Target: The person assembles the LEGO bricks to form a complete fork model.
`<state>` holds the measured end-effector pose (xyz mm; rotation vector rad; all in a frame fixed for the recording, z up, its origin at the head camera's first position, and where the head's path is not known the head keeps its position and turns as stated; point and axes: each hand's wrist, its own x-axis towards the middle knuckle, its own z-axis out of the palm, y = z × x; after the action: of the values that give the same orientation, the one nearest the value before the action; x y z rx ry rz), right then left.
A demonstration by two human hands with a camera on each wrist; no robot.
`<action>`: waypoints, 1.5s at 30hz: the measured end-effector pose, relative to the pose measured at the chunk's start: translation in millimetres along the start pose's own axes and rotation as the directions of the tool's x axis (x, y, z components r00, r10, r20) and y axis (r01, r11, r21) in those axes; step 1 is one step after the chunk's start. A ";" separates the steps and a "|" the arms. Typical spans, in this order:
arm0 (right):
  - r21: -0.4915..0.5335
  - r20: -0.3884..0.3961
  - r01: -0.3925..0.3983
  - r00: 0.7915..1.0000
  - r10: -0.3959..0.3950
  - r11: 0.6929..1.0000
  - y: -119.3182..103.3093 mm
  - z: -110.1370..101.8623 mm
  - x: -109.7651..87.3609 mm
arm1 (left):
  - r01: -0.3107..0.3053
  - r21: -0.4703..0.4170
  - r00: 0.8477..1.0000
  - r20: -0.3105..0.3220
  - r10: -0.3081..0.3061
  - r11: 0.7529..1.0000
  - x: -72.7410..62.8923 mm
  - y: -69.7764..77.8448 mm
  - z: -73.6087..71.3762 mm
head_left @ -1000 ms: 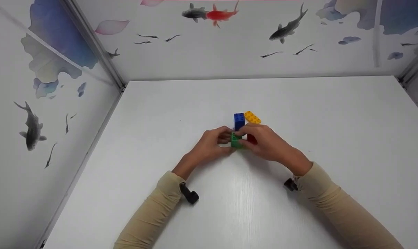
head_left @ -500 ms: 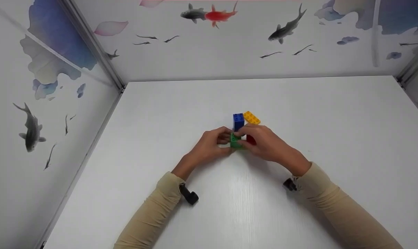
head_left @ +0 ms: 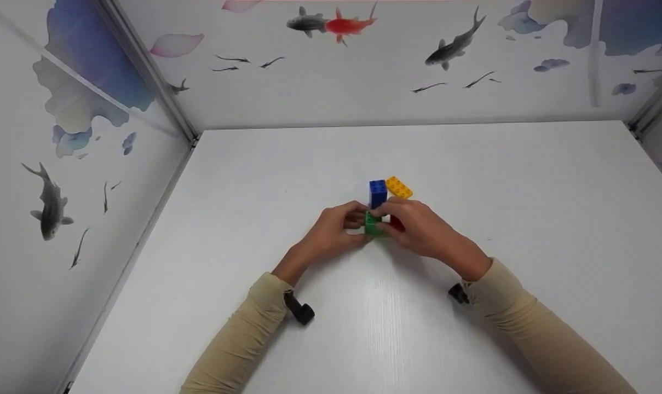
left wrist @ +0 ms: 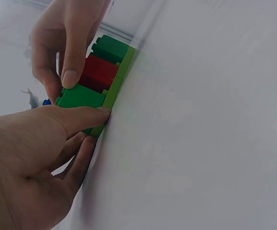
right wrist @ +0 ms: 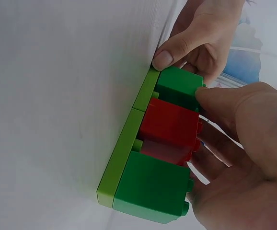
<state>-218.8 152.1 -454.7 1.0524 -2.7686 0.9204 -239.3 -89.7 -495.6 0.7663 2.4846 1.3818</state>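
Note:
In the head view my left hand [head_left: 333,230] holds the left end of a low row of toy building bricks. The left wrist view shows its thumb against the light green plate [left wrist: 113,90] at the base, fingers round the far side. My right hand [head_left: 421,227] pinches the green brick [right wrist: 179,85] at that same end, between thumb and fingers. A red brick [right wrist: 169,128] sits in the middle of the row. At the other end is a second green brick [right wrist: 153,184]. The light green base shows a seam, as of two plates end to end.
A tall blue brick stack [head_left: 378,192] stands just behind the row. Beside it a yellow studded plate [head_left: 399,187] lies flat on the white table [head_left: 287,164]. White panels with painted fish rise at the back and left.

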 end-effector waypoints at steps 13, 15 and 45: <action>-0.002 0.030 -0.034 0.999 0.034 0.999 -1.7 -3.9 0.4 | -0.004 -0.009 1.000 0.004 0.004 1.000 -0.7 0.3 -0.5; -0.014 0.030 -0.032 0.999 0.032 0.999 -2.0 -3.9 0.3 | -0.005 -0.010 1.000 0.005 0.005 1.000 -0.7 0.6 -0.5; -0.097 0.041 -0.065 0.997 0.069 0.993 -6.3 -4.7 -1.0 | -0.037 -0.007 0.999 0.018 0.037 0.999 0.6 0.4 -1.0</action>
<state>-214.9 151.5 -447.8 0.9836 -2.8680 0.7708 -240.0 -89.9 -494.7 0.8233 2.4627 1.3887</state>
